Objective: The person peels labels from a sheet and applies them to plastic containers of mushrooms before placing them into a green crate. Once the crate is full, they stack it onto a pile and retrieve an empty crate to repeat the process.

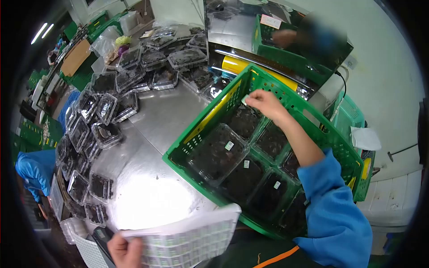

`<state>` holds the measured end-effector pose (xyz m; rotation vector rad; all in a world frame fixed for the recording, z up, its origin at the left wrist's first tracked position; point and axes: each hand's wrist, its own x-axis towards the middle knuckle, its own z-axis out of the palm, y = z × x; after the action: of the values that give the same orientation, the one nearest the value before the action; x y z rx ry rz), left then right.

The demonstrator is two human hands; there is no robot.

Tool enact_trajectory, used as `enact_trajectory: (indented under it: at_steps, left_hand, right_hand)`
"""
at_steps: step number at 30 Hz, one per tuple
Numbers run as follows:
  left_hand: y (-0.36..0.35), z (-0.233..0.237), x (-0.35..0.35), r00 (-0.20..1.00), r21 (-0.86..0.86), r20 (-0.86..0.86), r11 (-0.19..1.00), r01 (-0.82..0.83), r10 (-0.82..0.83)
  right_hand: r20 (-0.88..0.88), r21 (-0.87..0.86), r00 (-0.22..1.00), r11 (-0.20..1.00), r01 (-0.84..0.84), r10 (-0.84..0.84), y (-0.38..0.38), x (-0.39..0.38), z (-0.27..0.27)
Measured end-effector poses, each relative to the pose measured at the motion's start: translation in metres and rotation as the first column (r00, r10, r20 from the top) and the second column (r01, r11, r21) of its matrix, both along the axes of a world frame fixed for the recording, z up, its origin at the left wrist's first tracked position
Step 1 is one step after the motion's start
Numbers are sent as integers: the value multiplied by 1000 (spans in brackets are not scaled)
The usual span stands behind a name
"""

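Note:
My right hand [264,103] reaches into a green plastic crate [210,117] and pinches a small white sticker [244,100] above the far clamshell box. The crate holds several clear clamshell boxes [219,154] of dark berries, some with a small label on the lid. My left hand [125,251] sits at the bottom edge, gripping a white sheet of stickers [187,239] in rows. A blue sleeve covers my right forearm.
Several more berry clamshells [107,111] lie piled across the steel table [152,178] to the left and back. A yellow roll [237,66] and a shiny machine stand behind the crate. Another person in blue [35,172] bends at the left. More green crates [353,116] stand to the right.

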<state>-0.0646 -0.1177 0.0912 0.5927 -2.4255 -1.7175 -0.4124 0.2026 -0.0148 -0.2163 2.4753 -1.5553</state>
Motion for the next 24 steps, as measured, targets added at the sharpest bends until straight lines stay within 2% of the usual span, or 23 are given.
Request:
enact_trajectory:
  at_steps: [1, 2, 3, 4, 5, 6, 7, 8, 9, 10, 11, 12, 13, 14, 15, 16, 17, 18, 19, 20, 21, 23, 24]
  left_hand:
    - [-4, -1, 10, 995, 316, -69, 947, -48, 73]
    - [-8, -7, 15, 978, 358, -130, 928, -106, 162]
    - [-11, -11, 19, 949, 397, -190, 904, -160, 252]
    - [8, -1, 6, 906, 291, -169, 898, -331, 389]
    - [14, -3, 1, 906, 275, -165, 901, -336, 389]
    - [19, -14, -1, 868, 295, -200, 873, -388, 454]
    - [22, -22, -1, 818, 321, -238, 837, -442, 523]
    - [24, -24, -2, 886, 366, -227, 878, -307, 404]
    - [29, -32, -7, 834, 422, -264, 835, -353, 485]
    - [35, -36, -13, 810, 483, -228, 785, -387, 540]
    - [39, -39, -18, 794, 563, -192, 727, -392, 577]
    - [43, -39, -24, 803, 621, -173, 696, -361, 571]
    - [47, -41, -28, 793, 640, -171, 678, -361, 584]
    - [46, -46, -27, 811, 624, -205, 712, -323, 548]
    - [44, -49, -26, 829, 605, -244, 747, -275, 503]
    - [43, -49, -26, 821, 471, -272, 813, -342, 502]
    - [42, -50, -22, 823, 466, -280, 819, -334, 495]
    - [40, -51, -17, 804, 377, -335, 852, -363, 491]
    - [40, -53, -13, 784, 289, -387, 871, -397, 485]
    - [40, -54, -15, 754, 279, -425, 865, -417, 501]
    - [38, -53, -14, 750, 284, -429, 863, -417, 504]
    - [33, -51, -13, 709, 349, -451, 838, -420, 543]
    - [28, -56, -8, 702, 335, -459, 838, -432, 545]
  right_hand:
    - [72, 17, 997, 1000, 6, -7, 13, -27, -48]
    - [86, 167, 996, 986, -26, 12, 26, -53, -108]
    - [98, 308, 995, 949, -60, 31, 32, -69, -145]
    - [101, 297, 994, 952, -68, 39, 25, -64, -131]
    - [-74, 514, 997, 856, 47, -10, 22, -55, -117]
    - [-253, 683, 967, 706, 184, -7, 16, -44, -100]
    - [-306, 649, 952, 737, 189, 25, 12, -38, -83]
    - [-250, 575, 968, 807, 137, 13, 5, -30, -63]
    - [5, 240, 996, 967, -83, 85, -15, -9, -23]
    - [178, -215, 956, 958, -192, 232, -35, 23, 13]
    - [109, -482, 892, 808, -339, 439, -51, 52, 34]
    - [141, -698, 793, 627, -345, 593, -69, 82, 57]
    - [13, -733, 747, 514, -445, 665, -83, 115, 73]
    - [-118, -667, 712, 476, -574, 693, -92, 136, 92]
    - [-69, -614, 741, 556, -559, 668, -95, 145, 98]
    - [-53, -564, 752, 601, -566, 657, -95, 149, 98]
    - [-39, -510, 765, 646, -568, 642, -93, 152, 98]
    - [-49, -509, 768, 646, -569, 639, -90, 156, 100]
    - [3, -366, 805, 750, -552, 594, -87, 160, 102]
    - [47, -207, 841, 828, -520, 540, -87, 164, 104]
    - [43, -201, 840, 828, -523, 541, -89, 168, 103]
    - [-265, -330, 917, 866, -376, 298, -95, 172, 99]
    - [-275, -326, 913, 864, -384, 302, -98, 174, 104]
